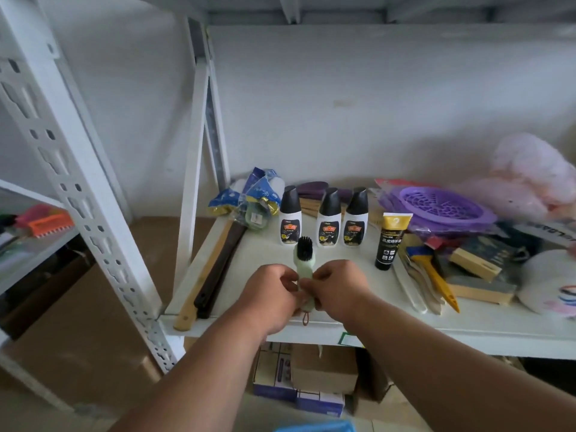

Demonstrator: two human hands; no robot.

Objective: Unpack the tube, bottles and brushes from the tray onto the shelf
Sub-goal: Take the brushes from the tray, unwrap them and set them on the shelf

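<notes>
Holding a pale green brush (303, 269) upright over the shelf (405, 325) front edge, black bristles up; our left hand (274, 291) and right hand (338, 288) both pinch its handle; three white bottles (324, 221) stand in a row behind; black-and-gold tube (389, 241) upright just right of them.
</notes>
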